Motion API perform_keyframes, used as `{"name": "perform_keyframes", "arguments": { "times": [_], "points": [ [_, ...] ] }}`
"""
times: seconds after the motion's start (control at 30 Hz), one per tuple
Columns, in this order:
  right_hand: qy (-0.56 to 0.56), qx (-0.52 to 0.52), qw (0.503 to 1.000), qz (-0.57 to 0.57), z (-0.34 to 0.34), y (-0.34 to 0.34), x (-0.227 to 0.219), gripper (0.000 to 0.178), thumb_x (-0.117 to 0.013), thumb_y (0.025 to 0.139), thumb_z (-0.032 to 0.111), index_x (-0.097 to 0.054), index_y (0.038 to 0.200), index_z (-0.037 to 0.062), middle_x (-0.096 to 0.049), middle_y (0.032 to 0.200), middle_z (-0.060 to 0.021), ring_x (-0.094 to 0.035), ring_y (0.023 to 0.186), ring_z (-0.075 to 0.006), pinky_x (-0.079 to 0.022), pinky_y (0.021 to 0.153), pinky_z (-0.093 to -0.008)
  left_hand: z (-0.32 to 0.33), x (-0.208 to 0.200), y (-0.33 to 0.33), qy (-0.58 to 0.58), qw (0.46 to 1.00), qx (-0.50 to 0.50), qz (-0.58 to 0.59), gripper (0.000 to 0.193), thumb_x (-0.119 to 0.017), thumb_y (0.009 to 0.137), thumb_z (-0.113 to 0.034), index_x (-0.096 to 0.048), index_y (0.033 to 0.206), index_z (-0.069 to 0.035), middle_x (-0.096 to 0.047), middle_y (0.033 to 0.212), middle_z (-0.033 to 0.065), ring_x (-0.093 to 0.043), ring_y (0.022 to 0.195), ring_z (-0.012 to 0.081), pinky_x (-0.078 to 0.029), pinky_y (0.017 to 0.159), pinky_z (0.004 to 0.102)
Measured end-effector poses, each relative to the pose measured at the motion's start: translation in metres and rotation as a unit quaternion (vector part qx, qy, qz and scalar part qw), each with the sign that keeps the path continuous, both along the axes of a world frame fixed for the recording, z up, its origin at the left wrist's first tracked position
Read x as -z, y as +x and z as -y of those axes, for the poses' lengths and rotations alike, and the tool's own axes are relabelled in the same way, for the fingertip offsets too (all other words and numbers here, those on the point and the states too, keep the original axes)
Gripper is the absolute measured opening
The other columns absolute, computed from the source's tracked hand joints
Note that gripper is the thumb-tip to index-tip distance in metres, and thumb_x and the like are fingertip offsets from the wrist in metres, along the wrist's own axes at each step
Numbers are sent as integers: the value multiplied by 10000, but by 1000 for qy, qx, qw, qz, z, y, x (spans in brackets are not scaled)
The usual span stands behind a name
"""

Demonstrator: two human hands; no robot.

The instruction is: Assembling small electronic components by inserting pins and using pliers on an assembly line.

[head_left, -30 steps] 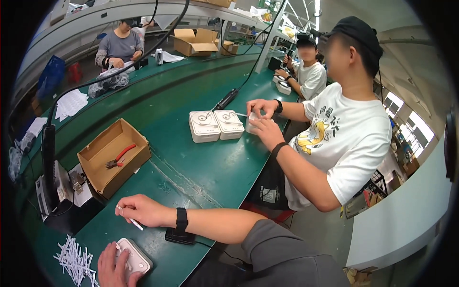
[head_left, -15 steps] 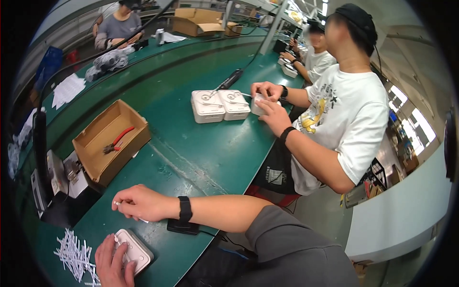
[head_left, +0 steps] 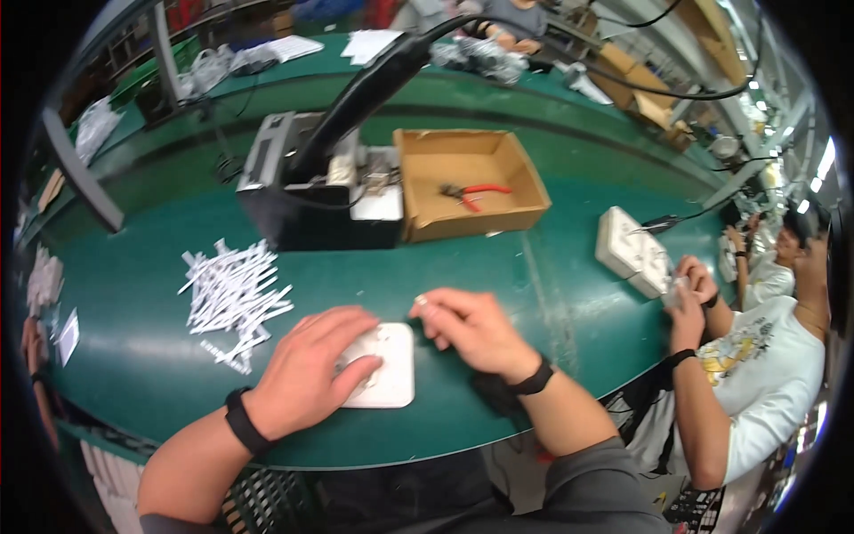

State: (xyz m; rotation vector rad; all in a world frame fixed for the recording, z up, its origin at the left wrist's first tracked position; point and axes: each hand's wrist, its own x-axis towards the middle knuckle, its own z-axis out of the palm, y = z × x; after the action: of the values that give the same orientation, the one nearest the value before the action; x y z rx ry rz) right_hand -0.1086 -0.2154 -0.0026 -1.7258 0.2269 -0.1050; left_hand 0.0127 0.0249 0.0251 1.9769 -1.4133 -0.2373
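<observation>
A square white device [head_left: 398,378] with rounded corners lies on the green tabletop in front of me. My left hand [head_left: 311,360] covers its left part, fingers curved over the top and thumb resting on its face. What lies under those fingers is hidden. Just right of the device, apart from it, my right hand [head_left: 473,331] is closed in a pinch on a thin white strip; only a small pale end [head_left: 421,302] of it shows at the fingertips. A loose pile of white strips [head_left: 233,298] lies left of my left hand.
Beyond the device stand a black-and-grey machine [head_left: 311,218] and an open cardboard box [head_left: 476,222] holding red-handled cutters [head_left: 476,190]. At right, a co-worker [head_left: 756,374] handles a white piece beside more white devices [head_left: 623,245]. A dark flat object [head_left: 494,392] lies near my right wrist.
The view has swung left, bringing the pile, device and machine toward the middle. My left hand stays on the device; my right hand still pinches the strip, near the device's right side.
</observation>
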Motion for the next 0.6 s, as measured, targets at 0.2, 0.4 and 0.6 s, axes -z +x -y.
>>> {"name": "perform_keyframes", "arguments": {
  "times": [0.2,0.4,0.6],
  "points": [
    [-74,-22,997,26,-4,-5,-10,228,-608,1106,182,-737,1178,8,-670,816,-3,-611,711,-70,-536,662,-248,-11,-22,9,50,995,53,70,633,-880,837,-245,-641,1395,-67,-629,1422,191,-585,1355,408,-467,1139,494],
    [-18,-59,998,-26,11,-12,-26,159,-621,1077,88,-744,1118,-4,-710,830,-54,-661,691,-133,-552,657,-276,-30,-36,29,103,980,121,118,944,-981,675,-314,-556,1493,-108,-565,1477,220,-580,1349,416,-497,1118,486],
    [-111,-350,927,73,-3,-7,-32,137,-659,1051,104,-739,1062,-7,-742,947,-100,-721,852,-240,-568,809,-328,-20,-30,19,146,988,-3,42,883,-985,654,-262,-598,1429,-93,-603,1416,203,-628,1273,378,-548,1019,467]
  ]
}}
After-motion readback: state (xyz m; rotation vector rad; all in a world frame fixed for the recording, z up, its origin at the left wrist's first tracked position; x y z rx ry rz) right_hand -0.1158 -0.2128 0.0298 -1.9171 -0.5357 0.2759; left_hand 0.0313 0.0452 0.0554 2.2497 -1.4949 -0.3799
